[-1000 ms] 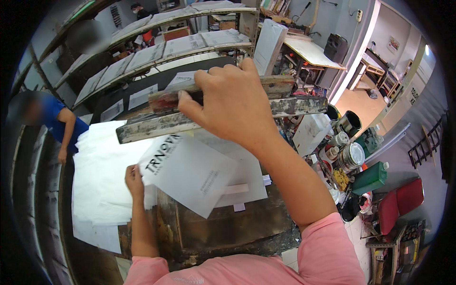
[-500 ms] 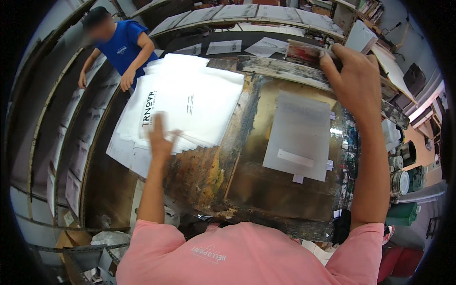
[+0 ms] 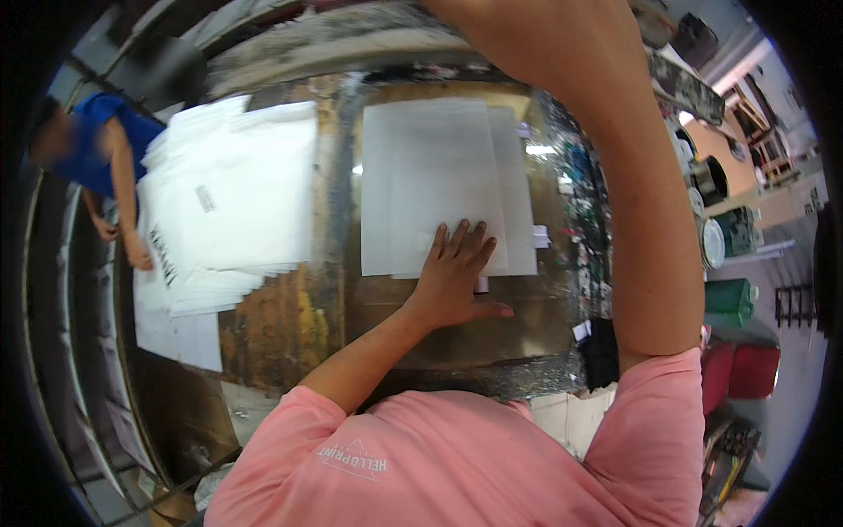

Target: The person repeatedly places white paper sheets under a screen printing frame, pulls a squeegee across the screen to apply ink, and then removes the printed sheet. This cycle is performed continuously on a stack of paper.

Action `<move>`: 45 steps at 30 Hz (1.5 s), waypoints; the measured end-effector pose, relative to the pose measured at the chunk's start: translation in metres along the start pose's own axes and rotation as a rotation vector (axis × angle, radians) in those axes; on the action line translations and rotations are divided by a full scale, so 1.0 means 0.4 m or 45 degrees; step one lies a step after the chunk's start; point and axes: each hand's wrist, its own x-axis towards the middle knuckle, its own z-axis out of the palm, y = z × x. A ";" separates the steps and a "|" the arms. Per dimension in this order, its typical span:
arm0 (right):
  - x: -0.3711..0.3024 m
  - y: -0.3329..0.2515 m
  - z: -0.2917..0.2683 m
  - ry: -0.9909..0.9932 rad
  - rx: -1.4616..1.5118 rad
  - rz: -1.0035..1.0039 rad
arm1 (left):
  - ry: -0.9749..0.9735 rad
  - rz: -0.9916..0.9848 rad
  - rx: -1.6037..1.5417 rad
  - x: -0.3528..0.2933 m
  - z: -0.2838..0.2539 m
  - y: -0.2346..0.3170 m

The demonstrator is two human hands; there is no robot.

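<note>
My left hand [image 3: 455,279] lies with fingers spread on the lower part of a translucent white sheet [image 3: 426,176]. That sheet overlaps a second grey translucent sheet [image 3: 520,193] on the brown board. My right arm reaches up to the far side, where my right hand [image 3: 527,31] is only partly in view; its fingers are cut off by the top edge. A worn, paint-stained wooden frame [image 3: 342,54], blurred, runs across the far side near that hand. Left of the board lies a fanned stack of white sheets [image 3: 237,211] with dark print.
The paint-stained worktable [image 3: 281,329] carries the stack and the board. Small white tabs [image 3: 541,235] stick out along the grey sheet's edge. A person in blue [image 3: 118,149] stands at the far left by shelves. Jars and a green jug [image 3: 731,300] stand at the right.
My left hand has moved right from the white stack to the board. A second translucent sheet now lies over the first. The view has shifted, and my right hand's fingers have left the picture.
</note>
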 end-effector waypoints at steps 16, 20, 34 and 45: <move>0.033 -0.047 -0.118 -0.247 0.177 0.311 | 0.157 0.229 -0.032 0.041 0.071 0.067; 0.018 -0.036 -0.006 0.060 0.109 0.133 | 0.579 0.132 -0.253 -0.001 -0.065 -0.007; -0.601 -0.203 0.209 -0.907 0.516 0.253 | 0.514 -0.785 0.149 -0.370 -0.137 -0.174; -0.458 -0.025 0.588 -0.484 0.303 0.192 | 0.459 -0.797 0.036 -0.381 -0.108 -0.194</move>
